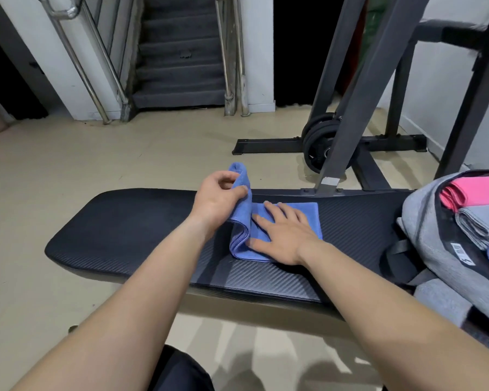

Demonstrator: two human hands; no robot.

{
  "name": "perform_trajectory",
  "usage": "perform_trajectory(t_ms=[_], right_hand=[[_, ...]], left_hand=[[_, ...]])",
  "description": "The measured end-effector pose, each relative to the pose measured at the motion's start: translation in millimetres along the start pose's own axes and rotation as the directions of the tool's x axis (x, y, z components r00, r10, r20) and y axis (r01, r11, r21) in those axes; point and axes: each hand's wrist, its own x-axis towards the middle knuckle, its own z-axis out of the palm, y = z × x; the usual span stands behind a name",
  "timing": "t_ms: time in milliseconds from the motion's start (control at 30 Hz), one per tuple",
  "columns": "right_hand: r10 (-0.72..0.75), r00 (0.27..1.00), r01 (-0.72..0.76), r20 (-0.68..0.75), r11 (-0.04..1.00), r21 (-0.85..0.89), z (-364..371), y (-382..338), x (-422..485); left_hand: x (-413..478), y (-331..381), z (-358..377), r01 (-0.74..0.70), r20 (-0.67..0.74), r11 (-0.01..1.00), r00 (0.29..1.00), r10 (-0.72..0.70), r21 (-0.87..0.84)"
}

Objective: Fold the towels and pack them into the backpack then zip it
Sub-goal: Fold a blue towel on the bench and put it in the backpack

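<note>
**Folding the blue towel (239,248) on the weight bench (124,221)**

It lies along the bench, long axis left to right. The left hand (218,197) pinches its raised left end; the right hand (287,235) presses it flat, fingers straight.

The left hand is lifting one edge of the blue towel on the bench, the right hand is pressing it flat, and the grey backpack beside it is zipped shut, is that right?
Not quite: the head view shows the backpack open, with a pink towel inside. Otherwise yes: the left hand lifts an edge of the blue towel on the bench, the right hand presses it flat.
</note>
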Motion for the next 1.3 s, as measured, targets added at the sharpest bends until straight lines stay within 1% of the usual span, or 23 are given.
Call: perform_trajectory(t_ms=[100, 167, 200, 300, 400, 467, 600, 667, 700, 733, 767, 833, 867, 900, 933, 967, 1033, 1100, 1167, 1200, 1233, 1300], right_hand=[[0.03, 0.991, -0.028, -0.127, 1.0, 0.014, -12.8, 34.6, -16.8], [0.075, 0.98, -0.08, -0.183, 0.997, -0.017, -17.0, 66.5, -32.1], [0.099, 0.977, -0.105, -0.188, 0.994, -0.022, -18.1, 81.5, -40.0], [0.148, 0.981, -0.147, -0.127, 0.989, 0.015, -19.5, 111.0, -61.0], [0.142, 0.99, -0.142, -0.005, 0.989, 0.036, -14.7, 111.6, -68.3], [0.14, 0.989, -0.141, 0.048, 0.99, 0.02, -8.5, 106.3, -66.0], [0.154, 0.986, -0.159, 0.068, 0.985, 0.072, -10.1, 105.0, -61.5], [0.15, 0.986, -0.156, 0.075, 0.984, 0.08, -12.7, 108.4, -60.4], [0.151, 0.987, -0.155, 0.053, 0.985, 0.081, -14.3, 110.1, -59.9], [0.157, 0.988, -0.157, -0.002, 0.984, 0.089, -16.4, 111.5, -59.0], [0.171, 0.981, -0.161, -0.089, 0.981, 0.107, -19.8, 111.7, -58.1], [0.2, 0.93, -0.155, -0.308, 0.974, 0.166, -27.9, 108.2, -55.4], [0.198, 0.891, -0.132, -0.409, 0.974, 0.183, -31.5, 103.4, -53.6], [0.174, 0.857, -0.095, -0.485, 0.978, 0.184, -34.3, 96.1, -51.0], [0.127, 0.837, -0.041, -0.532, 0.984, 0.171, -36.5, 86.3, -48.0], [0.063, 0.832, 0.026, -0.551, 0.988, 0.152, -37.5, 75.4, -44.9], [-0.055, 0.854, 0.13, -0.517, 0.986, 0.109, -34.1, 57.2, -36.6], [-0.089, 0.911, 0.113, -0.404, 0.993, 0.037, -24.1, 51.9, -26.7], [-0.048, 0.968, 0.033, -0.245, 0.997, -0.067, -14.5, 58.7, -19.6], [-0.019, 0.984, 0.002, -0.18, 0.996, -0.091, -11.9, 63.5, -18.0], [0.005, 0.991, -0.017, -0.135, 0.996, -0.088, -10.8, 68.1, -16.9], [0.031, 0.995, -0.035, -0.092, 0.999, -0.041, -10.7, 73.8, -15.7]], left_hand=[[-10.2, 4.4, 31.6, -0.1, 0.079, 0.982, 0.993, 0.088, 0.158], [-18.0, 7.3, 50.4, -0.136, 0.125, 0.952, 0.987, 0.105, 0.274], [-20.7, 7.8, 58.1, -0.143, 0.143, 0.934, 0.985, 0.101, 0.327], [-28.1, 8.6, 79.3, -0.163, 0.176, 0.873, 0.98, 0.09, 0.459], [-32.0, 9.8, 97.2, -0.158, 0.169, 0.828, 0.983, 0.078, 0.538], [-33.9, 10.8, 107.8, -0.156, 0.147, 0.789, 0.985, 0.084, 0.594], [-37.0, 6.6, 128.0, -0.142, 0.166, 0.747, 0.985, 0.043, 0.649], [-40.1, 5.9, 136.0, -0.145, 0.18, 0.695, 0.983, 0.022, 0.704], [-41.5, 7.7, 137.8, -0.136, 0.167, 0.672, 0.986, 0.019, 0.728], [-42.5, 10.6, 137.4, -0.119, 0.137, 0.669, 0.99, 0.026, 0.733], [-42.9, 14.2, 134.5, -0.107, 0.103, 0.69, 0.994, 0.047, 0.716], [-40.9, 17.7, 122.7, -0.127, 0.036, 0.755, 0.99, 0.137, 0.644], [-37.9, 15.2, 115.5, -0.17, 0.022, 0.761, 0.979, 0.201, 0.626], [-34.1, 9.4, 108.1, -0.222, 0.036, 0.738, 0.965, 0.26, 0.638], [-30.4, 1.5, 102.0, -0.268, 0.075, 0.69, 0.952, 0.297, 0.673], [-27.8, -6.7, 96.7, -0.302, 0.128, 0.63, 0.943, 0.306, 0.716], [-25.3, -22.0, 90.2, -0.329, 0.22, 0.532, 0.94, 0.259, 0.78], [-25.9, -31.0, 88.0, -0.354, 0.29, 0.462, 0.935, 0.206, 0.813], [-27.1, -37.6, 88.6, -0.373, 0.333, 0.399, 0.928, 0.167, 0.838], [-28.0, -40.1, 89.6, -0.378, 0.345, 0.373, 0.926, 0.153, 0.847], [-28.5, -42.3, 90.5, -0.381, 0.353, 0.355, 0.925, 0.144, 0.854], [-29.5, -44.0, 91.6, -0.382, 0.358, 0.345, 0.924, 0.132, 0.857]])
